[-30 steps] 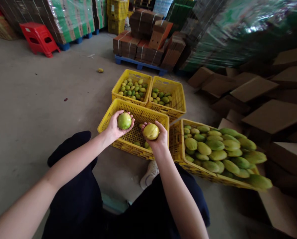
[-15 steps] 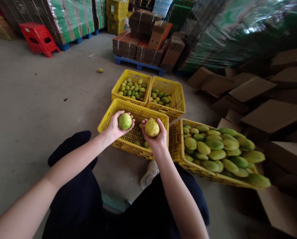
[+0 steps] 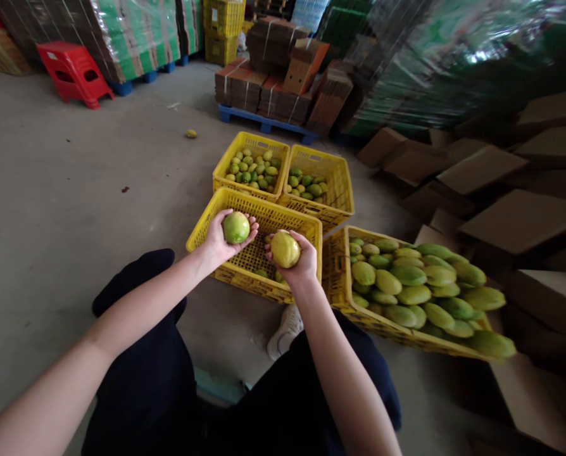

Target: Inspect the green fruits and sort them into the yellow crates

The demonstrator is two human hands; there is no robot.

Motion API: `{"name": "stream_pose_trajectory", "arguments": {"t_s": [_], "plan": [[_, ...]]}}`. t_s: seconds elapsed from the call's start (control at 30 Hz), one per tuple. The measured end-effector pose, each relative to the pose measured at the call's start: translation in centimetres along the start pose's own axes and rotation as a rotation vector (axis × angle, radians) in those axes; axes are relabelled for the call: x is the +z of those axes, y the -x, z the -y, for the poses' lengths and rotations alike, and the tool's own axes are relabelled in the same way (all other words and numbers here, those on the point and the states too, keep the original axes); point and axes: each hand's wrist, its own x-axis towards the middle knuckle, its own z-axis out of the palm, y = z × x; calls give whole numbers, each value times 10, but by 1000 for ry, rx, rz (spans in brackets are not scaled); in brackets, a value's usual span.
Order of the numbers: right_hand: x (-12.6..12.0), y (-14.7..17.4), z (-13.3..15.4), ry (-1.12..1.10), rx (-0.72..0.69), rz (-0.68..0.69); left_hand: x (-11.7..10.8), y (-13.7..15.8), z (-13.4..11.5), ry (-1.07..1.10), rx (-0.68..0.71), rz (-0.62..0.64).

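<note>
My left hand [image 3: 217, 242] cradles a round-looking green papaya [image 3: 236, 227], its fingers curled under the fruit. A yellower papaya [image 3: 285, 249] rests in my right hand [image 3: 304, 265], held with the thumb along its side. Both fruits are above a yellow plastic crate [image 3: 200, 221] in front of me, apart from each other. A few papayas lie low in that crate, partly hidden by my right hand. To the right, a second yellow crate [image 3: 336, 278] is heaped with green and yellow papayas [image 3: 409, 275].
Behind stand two more yellow crates with fruit, the left one [image 3: 251, 140] fuller than the right one [image 3: 337, 168]. Flattened cartons [image 3: 482, 168] lie at right. A blue pallet [image 3: 264, 123] bears bundled cardboard. A red stool [image 3: 76, 73] and a loose fruit [image 3: 190, 133] are on the floor.
The yellower papaya has shifted slightly left and down with my right hand and turned a little. The green one has risen slightly and turned in my left hand.
</note>
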Motion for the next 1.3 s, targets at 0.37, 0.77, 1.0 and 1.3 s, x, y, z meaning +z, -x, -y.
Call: {"name": "stream_pose_trajectory", "arguments": {"t_s": [0.37, 0.77, 1.0, 1.3], "plan": [[-3, -1, 1, -14, 12, -68, 2, -5, 3, 6, 53, -97], [6, 7, 3, -87, -49, 65, 2, -5, 2, 26, -90, -91], [8, 10, 4, 22, 44, 109, 1, -9, 1, -143, -222, -42], [5, 7, 4, 139, 55, 58, 4, -4, 11, -536, -173, -12]]}}
